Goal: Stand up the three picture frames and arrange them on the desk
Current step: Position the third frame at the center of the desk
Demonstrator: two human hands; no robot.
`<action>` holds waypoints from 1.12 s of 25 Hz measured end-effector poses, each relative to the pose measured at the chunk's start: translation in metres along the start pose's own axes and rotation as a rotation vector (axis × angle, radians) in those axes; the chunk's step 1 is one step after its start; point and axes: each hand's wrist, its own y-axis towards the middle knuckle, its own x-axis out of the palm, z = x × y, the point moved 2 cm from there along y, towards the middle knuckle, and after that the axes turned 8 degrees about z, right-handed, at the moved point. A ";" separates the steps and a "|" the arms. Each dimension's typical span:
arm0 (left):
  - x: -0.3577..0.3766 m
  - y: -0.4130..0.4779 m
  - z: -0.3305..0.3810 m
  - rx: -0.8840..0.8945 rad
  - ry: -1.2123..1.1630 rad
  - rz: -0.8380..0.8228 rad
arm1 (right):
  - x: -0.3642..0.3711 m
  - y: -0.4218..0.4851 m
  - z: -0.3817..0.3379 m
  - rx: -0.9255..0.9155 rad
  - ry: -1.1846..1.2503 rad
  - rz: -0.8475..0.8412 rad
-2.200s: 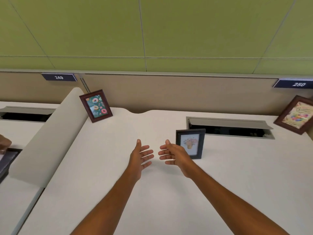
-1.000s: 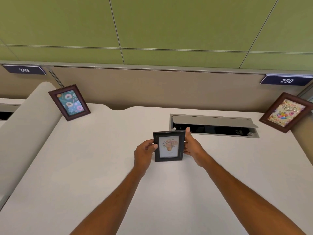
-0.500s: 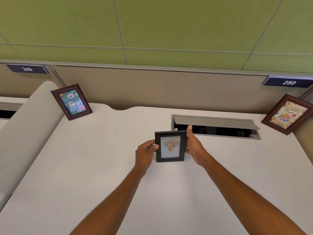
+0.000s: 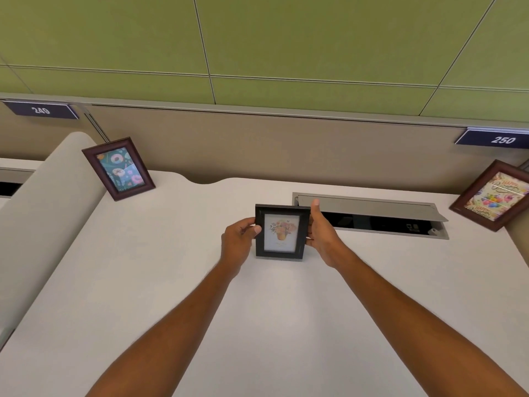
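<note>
A small black frame [image 4: 282, 231] with a flower-pot picture stands upright at the middle of the white desk [image 4: 143, 267]. My left hand [image 4: 239, 237] grips its left edge and my right hand [image 4: 320, 234] grips its right edge, thumb up along the top corner. A brown frame with a doughnut picture [image 4: 118, 168] stands at the back left, leaning against the side divider. Another brown frame with a birthday picture [image 4: 493, 195] stands tilted at the back right.
An open cable hatch [image 4: 372, 214] with a raised grey lid lies just behind my right hand. A beige partition [image 4: 257, 144] runs along the back, a rounded divider [image 4: 43, 210] closes the left side. Number plates 249 [image 4: 41, 110] and 250 [image 4: 502, 139] hang above.
My hands, open and apart from the black frame 2.2 s ago, closed on its two sides. Over the last second the frame has stayed almost in place between them.
</note>
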 end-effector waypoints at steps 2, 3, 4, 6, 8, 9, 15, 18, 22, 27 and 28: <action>-0.002 0.017 0.011 0.014 0.007 0.011 | 0.009 0.010 -0.014 -0.024 0.002 -0.002; -0.003 0.026 0.015 0.020 0.012 0.014 | 0.014 0.017 -0.021 -0.032 0.002 -0.005; -0.003 0.036 0.018 0.026 0.015 0.017 | 0.017 0.024 -0.028 -0.036 0.004 -0.009; -0.002 0.056 0.023 0.028 0.020 0.027 | 0.023 0.039 -0.040 -0.028 0.011 -0.020; 0.001 0.075 0.027 0.011 0.024 0.030 | 0.028 0.054 -0.050 -0.017 0.009 -0.037; 0.002 0.084 0.028 -0.001 0.022 0.030 | 0.030 0.062 -0.055 -0.015 0.008 -0.043; 0.009 0.133 0.034 -0.005 0.044 0.039 | 0.048 0.105 -0.072 -0.001 0.021 -0.008; 0.012 0.153 0.034 -0.009 0.049 0.038 | 0.054 0.124 -0.077 -0.006 0.012 -0.003; 0.017 0.172 0.034 0.013 0.058 0.031 | 0.056 0.143 -0.082 -0.019 0.016 0.001; 0.023 0.186 0.034 0.011 0.040 0.018 | 0.056 0.159 -0.089 -0.016 0.011 0.028; 0.024 0.187 0.034 0.010 0.043 0.015 | 0.057 0.161 -0.089 -0.015 0.008 0.025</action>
